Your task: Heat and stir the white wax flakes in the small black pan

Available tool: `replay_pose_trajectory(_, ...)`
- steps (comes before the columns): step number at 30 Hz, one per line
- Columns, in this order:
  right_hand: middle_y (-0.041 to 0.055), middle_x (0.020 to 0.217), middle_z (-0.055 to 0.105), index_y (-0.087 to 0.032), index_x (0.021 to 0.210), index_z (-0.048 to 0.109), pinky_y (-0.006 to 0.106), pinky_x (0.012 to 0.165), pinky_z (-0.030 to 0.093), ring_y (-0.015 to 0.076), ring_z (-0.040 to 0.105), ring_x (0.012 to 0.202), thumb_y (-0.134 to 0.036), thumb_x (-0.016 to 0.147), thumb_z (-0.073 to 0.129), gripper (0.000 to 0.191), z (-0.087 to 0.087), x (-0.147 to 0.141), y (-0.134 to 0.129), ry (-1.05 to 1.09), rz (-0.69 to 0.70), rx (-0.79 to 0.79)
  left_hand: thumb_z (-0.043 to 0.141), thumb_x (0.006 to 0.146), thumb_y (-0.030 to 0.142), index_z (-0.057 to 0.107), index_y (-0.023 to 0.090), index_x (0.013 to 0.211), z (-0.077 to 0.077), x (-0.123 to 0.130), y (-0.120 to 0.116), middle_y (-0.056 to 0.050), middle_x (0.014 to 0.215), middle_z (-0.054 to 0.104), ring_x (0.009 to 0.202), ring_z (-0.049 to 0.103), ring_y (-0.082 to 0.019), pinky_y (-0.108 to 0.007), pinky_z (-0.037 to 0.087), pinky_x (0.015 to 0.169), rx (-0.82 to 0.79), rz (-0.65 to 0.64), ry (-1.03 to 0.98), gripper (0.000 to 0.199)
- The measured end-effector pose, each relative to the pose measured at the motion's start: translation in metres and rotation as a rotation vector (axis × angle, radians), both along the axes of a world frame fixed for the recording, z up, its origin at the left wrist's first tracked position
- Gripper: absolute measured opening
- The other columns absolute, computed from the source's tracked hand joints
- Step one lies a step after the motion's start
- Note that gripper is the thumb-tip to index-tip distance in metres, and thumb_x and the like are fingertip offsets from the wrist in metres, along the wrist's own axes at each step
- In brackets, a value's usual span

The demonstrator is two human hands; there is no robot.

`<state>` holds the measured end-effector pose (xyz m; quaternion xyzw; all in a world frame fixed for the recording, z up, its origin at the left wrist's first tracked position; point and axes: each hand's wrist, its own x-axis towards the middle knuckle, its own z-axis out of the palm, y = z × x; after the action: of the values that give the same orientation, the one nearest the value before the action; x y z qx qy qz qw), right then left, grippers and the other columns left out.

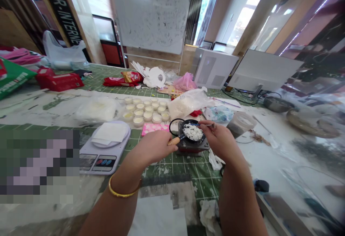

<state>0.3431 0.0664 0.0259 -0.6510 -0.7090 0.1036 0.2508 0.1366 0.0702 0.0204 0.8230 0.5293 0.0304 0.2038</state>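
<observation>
Clock directions are read from the pan's centre, with 12 pointing away from the wearer.

Nearest, we record white paper sheets [159, 214] at 7 o'clock and a crumpled tissue [208, 214] near 6. At 4 to 5, another white crumple [215, 160] lies just beside the stove.

We observe the left hand [160, 144] at 8 o'clock, a gold bangle [122, 193] on its wrist, fingers closed round the wooden handle [174, 141]. The right hand [215, 132] is at 3 o'clock, fingertips pinched together on a thin blue tool [196, 124] that reaches over the pan's rim. The small dark pan [203, 139], holding loose white pieces [192, 132], sits over the small stove [190, 148], between the hands.

At 8 to 9 we log a kitchen scale [118, 158] bearing white paper [108, 134]; at 9, nearer the pan, a pink mould [154, 129]. Beyond, at 10, stand small filled cups [147, 115]; at 12, a clear bag [185, 105] with pale contents.

Farther still: a pink bag [185, 82] near 12, a white case [214, 67] at 1, a monitor [264, 69] at 2 and, farthest, a whiteboard [152, 17] at 11.
</observation>
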Motion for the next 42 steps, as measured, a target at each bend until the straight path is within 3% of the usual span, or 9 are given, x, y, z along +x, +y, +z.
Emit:
replay_pose_trajectory(9,0.0019,0.092,0.067,-0.024,0.102,0.062,0.026,0.075,0.038,0.0171,0.059,0.086,-0.036,0.086,0.039,0.03,-0.002,-0.002,0.001,0.009,0.024,0.015,0.04,0.076,0.048,0.053,0.018,0.068,-0.001,0.0,0.0,-0.003,0.069,0.06,0.056,0.049,-0.014,-0.025,0.024,0.048,0.019,0.005,-0.008,0.033)
replay_pose_trajectory(27,0.0012,0.083,0.067,-0.024,0.096,0.063,0.025,0.068,0.038,0.0157,0.059,0.077,-0.038,0.085,0.04,0.03,0.004,-0.001,-0.005,0.03,0.093,-0.04,0.04,0.076,0.049,0.056,0.018,0.07,-0.001,0.001,-0.001,-0.004,0.072,0.062,0.058,0.051,-0.015,-0.025,0.025,0.049,-0.001,0.012,-0.009,0.035)
replay_pose_trajectory(31,0.0013,0.082,0.066,-0.024,0.094,0.063,0.025,0.068,0.038,0.016,0.059,0.077,-0.037,0.085,0.039,0.029,0.004,-0.001,-0.007,0.006,0.053,-0.024,0.038,0.076,0.051,0.055,0.018,0.069,-0.003,0.001,-0.001,-0.004,0.07,0.061,0.057,0.05,-0.015,-0.025,0.024,0.049,-0.001,0.017,-0.005,0.038)
replay_pose_trajectory(35,-0.0005,0.081,0.066,-0.025,0.095,0.061,0.025,0.068,0.038,0.0151,0.059,0.076,-0.038,0.085,0.04,0.027,0.004,0.0,-0.008,0.03,0.115,-0.061,0.039,0.076,0.049,0.055,0.018,0.069,-0.003,0.0,0.0,-0.004,0.069,0.061,0.057,0.049,-0.014,-0.025,0.024,0.049,0.001,0.006,-0.004,0.036)
replay_pose_trajectory(42,0.0021,0.088,0.066,-0.022,0.086,0.063,0.026,0.07,0.039,0.0166,0.059,0.08,-0.039,0.085,0.038,0.031,0.006,0.012,-0.007,-0.019,0.032,-0.021,0.038,0.076,0.05,0.057,0.018,0.07,-0.002,0.0,0.0,-0.004,0.072,0.062,0.058,0.051,-0.014,-0.026,0.026,0.049,0.005,0.002,0.015,0.038)
